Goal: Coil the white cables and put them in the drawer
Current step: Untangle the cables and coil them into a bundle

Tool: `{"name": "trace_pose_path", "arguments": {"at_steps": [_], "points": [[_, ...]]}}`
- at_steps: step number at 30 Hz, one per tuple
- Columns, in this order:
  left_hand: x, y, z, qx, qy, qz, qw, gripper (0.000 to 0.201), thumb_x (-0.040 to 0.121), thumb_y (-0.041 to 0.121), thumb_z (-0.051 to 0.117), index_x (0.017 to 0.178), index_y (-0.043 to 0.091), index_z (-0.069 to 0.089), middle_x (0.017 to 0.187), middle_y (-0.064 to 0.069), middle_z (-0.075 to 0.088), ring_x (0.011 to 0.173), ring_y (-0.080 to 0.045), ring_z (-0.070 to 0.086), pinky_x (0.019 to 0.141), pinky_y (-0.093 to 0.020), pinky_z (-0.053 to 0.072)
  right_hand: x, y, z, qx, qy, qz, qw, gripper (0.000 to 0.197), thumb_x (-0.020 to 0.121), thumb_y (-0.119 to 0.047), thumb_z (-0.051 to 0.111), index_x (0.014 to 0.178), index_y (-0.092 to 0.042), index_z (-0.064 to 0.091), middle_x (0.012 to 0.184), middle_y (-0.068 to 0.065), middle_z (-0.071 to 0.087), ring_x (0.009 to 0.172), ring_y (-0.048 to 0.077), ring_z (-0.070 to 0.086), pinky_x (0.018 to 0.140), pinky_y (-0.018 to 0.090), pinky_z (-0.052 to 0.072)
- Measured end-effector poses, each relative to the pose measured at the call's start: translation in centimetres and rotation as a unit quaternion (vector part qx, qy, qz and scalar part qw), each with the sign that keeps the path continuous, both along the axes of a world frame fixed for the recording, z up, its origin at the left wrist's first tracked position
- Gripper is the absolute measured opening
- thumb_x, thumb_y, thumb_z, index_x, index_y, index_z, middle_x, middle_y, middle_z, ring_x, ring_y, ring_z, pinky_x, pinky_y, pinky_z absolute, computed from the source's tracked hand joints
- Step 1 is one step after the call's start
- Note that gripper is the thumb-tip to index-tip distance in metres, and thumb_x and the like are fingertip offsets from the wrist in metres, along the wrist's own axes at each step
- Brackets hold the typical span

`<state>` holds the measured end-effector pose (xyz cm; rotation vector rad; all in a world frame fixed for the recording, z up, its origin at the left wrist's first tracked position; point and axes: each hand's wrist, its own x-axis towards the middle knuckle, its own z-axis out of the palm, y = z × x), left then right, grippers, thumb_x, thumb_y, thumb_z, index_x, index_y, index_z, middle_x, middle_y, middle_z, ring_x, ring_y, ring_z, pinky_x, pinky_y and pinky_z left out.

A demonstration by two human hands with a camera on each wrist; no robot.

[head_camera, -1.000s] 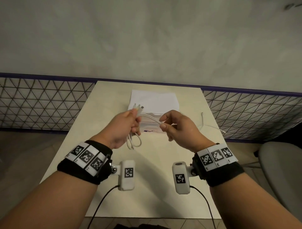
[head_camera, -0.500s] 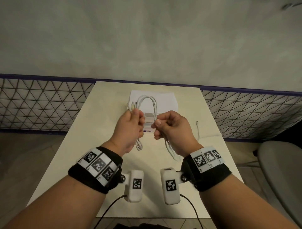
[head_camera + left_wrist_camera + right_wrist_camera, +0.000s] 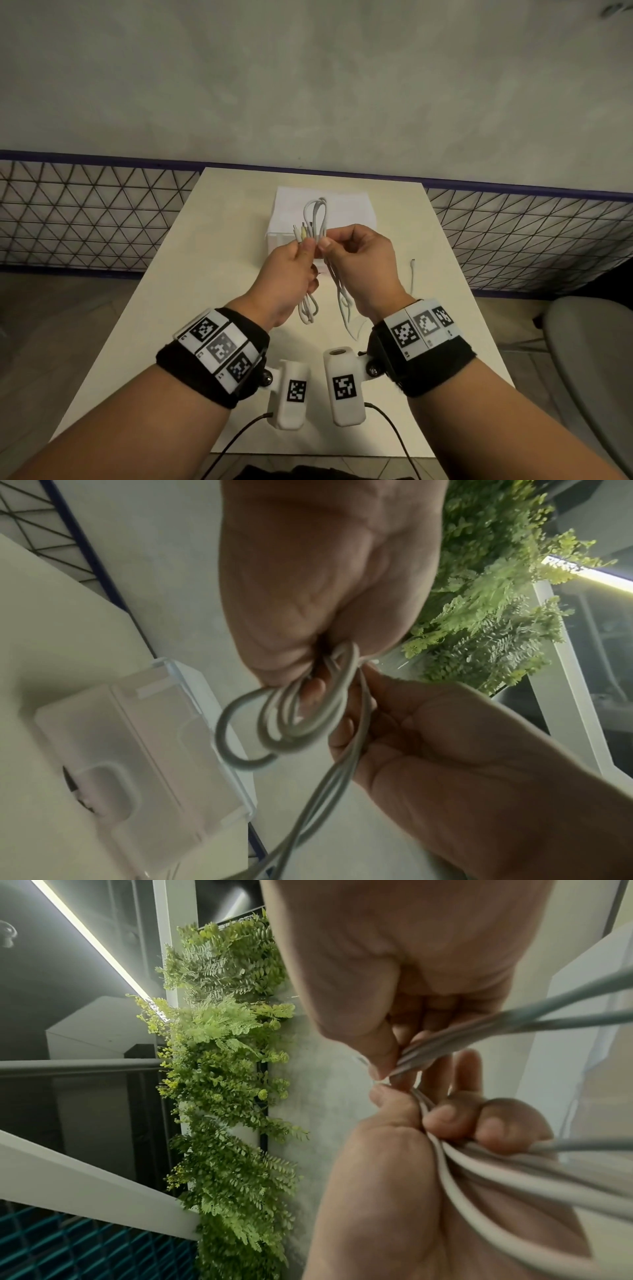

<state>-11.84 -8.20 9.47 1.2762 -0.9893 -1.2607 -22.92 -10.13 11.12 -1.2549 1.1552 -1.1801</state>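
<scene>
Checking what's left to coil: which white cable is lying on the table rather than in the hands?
The loose white cable by the table's right edge, untouched. The other, the looped white cable bundle, is held up by the left hand and right hand.

My head camera looks forward and down from above the table (image 3: 191, 274), taking in both forearms and the wall beyond. My left wrist camera sits close under the left hand (image 3: 329, 582), facing up along the palm, with the drawer unit (image 3: 143, 750) at lower left. My right wrist camera looks likewise, very near the right hand (image 3: 411, 961). All three views share the white cables (image 3: 317, 219) where the hands meet; both wrist views share the hanging greenery (image 3: 226, 1056).
</scene>
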Motion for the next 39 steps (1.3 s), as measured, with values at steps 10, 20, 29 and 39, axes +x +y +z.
{"name": "trace_pose_path", "arguments": {"at_steps": [10,20,29,39], "points": [[-0.2,0.2,0.2,-0.025,-0.040,-0.044,0.998,0.030,0.099,0.030,0.036,0.099,0.010,0.059,0.065,-0.001,0.046,0.060,-0.014,0.041,0.062,-0.031,0.043,0.1,-0.9,0.3,0.020,-0.035,-0.021,0.999,0.011,0.076,-0.009,0.075,0.079,-0.002,0.069,0.083,0.015,0.070,0.056,0.010,0.064,0.055,0.024,0.054],[0.9,-1.3,1.1,-0.002,0.052,0.032,0.998,0.033,0.099,0.033,0.036,0.098,0.010,0.059,0.096,-0.012,0.071,0.091,-0.027,0.070,0.084,-0.046,0.055,0.0,-1.2,-0.9,0.057,0.033,0.106,0.992,0.042,0.093,-0.047,0.046,0.112,-0.010,0.052,0.094,0.004,0.068,0.069,0.013,0.063,0.060,0.028,0.053],[2.2,-2.6,2.5,0.007,0.266,0.034,0.963,0.025,0.101,0.025,0.033,0.100,0.010,0.054,0.065,0.002,0.046,0.054,-0.008,0.045,0.065,-0.027,0.047,-1.0,-0.6,-2.0,0.048,0.078,0.264,0.960,0.040,0.098,-0.041,0.037,0.124,-0.015,0.052,0.058,0.004,0.050,0.043,0.009,0.046,0.050,0.030,0.041],[4.6,-4.5,2.5,-0.016,0.334,0.180,0.925,0.028,0.101,0.023,0.031,0.083,0.016,0.051,0.061,0.004,0.042,0.050,-0.010,0.037,0.061,-0.025,0.038,-3.0,-1.5,-2.5,-0.023,0.283,0.221,0.933,0.024,0.096,-0.033,0.044,0.105,-0.024,0.065,0.059,-0.003,0.054,0.049,0.009,0.048,0.050,0.028,0.047]]}}
